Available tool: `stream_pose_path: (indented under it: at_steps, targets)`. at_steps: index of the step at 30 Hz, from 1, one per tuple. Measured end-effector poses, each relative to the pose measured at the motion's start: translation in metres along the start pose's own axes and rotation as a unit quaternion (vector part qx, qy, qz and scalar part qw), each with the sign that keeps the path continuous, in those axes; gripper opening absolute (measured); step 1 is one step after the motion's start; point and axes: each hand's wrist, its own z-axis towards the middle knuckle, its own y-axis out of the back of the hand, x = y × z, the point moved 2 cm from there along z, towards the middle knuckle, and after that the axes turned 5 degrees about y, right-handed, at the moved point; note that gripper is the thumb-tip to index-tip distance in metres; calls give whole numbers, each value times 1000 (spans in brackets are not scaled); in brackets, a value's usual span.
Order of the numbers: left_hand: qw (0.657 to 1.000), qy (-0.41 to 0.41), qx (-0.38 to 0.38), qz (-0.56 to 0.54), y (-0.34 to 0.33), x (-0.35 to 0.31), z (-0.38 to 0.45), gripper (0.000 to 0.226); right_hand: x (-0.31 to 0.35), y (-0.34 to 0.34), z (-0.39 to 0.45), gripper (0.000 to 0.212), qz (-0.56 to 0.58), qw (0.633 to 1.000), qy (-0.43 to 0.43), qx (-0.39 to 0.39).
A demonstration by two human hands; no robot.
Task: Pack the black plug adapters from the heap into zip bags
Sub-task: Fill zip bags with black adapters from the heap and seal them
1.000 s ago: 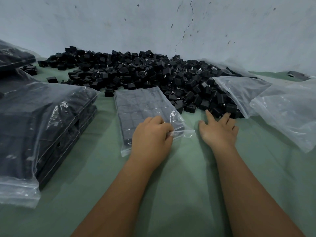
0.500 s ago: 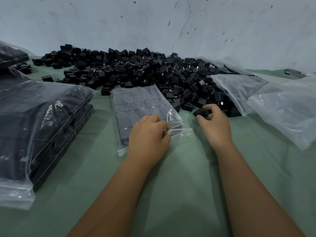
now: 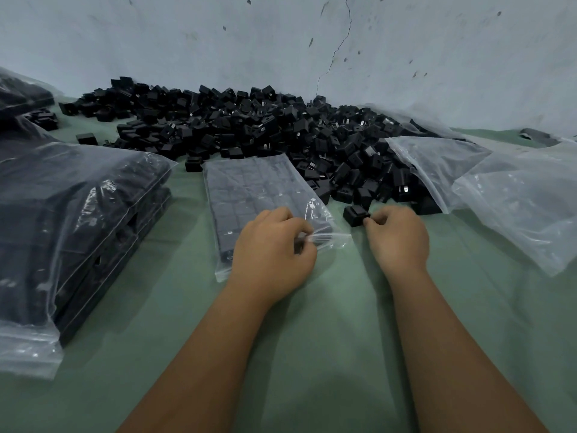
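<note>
Adapter [image 3: 356, 215] is sitting on the green worktop [image 3: 312, 339], right hand [image 3: 398, 237] pinching its near corner with curled fingers. Left hand [image 3: 271, 250] is gripping the open mouth of the zip bag [image 3: 259, 195], which is lying flat holding rows of adapters. Heap [image 3: 249, 129] is lying behind against the wall, filled bags [image 3: 71, 214] stacking left, empty bags [image 3: 515, 195] lying right.

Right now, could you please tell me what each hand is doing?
Left hand: closed, pinching the open end of the zip bag.
Right hand: closed, pinching one black plug adapter by the heap.
</note>
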Motion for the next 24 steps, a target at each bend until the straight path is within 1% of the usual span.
stream_pose_path:
  at_steps: [2, 3, 6, 10, 12, 14, 16, 18, 21, 22, 24]
  targets:
    - [1000, 5, 10, -6, 2, 0, 0, 28, 1, 2, -3, 15, 31, 999, -13, -8]
    - [1000, 6, 13, -6, 2, -1, 0, 29, 3, 4, -6, 14, 52, 998, -21, -18]
    - [1000, 8, 9, -8, 3, -1, 0, 22, 15, 6, -17, 14, 139, 988, -35, -56]
    - [1000, -6, -14, -5, 11, 2, 1, 15, 50, 8, -40, 17, 287, 954, 7, -86]
    - [1000, 0, -30, -4, 19, 8, 1, 11, 67, 9, -55, 18, 321, 942, 25, -93]
    - [1000, 7, -19, 6, 26, 17, -2, 10, 78, 9, -69, 14, 344, 935, 44, -78]
    - [1000, 5, 5, 23, 34, 26, -7, 9, 84, 8, -78, 7, 345, 935, 73, -37]
    - [1000, 16, 6, 7, 40, 35, -12, 11, 86, 8, -82, 9, 321, 939, 123, -8]
    - [991, 79, -59, -89, 47, 38, -15, 8, 92, 11, -86, 16, 228, 950, 211, -26]
    - [985, 99, -81, -114, 47, 37, -15, 8, 94, 11, -86, 18, 188, 957, 218, -41]
    - [979, 113, -111, -130, 43, 31, -15, 8, 98, 9, -86, 22, 128, 969, 203, -62]
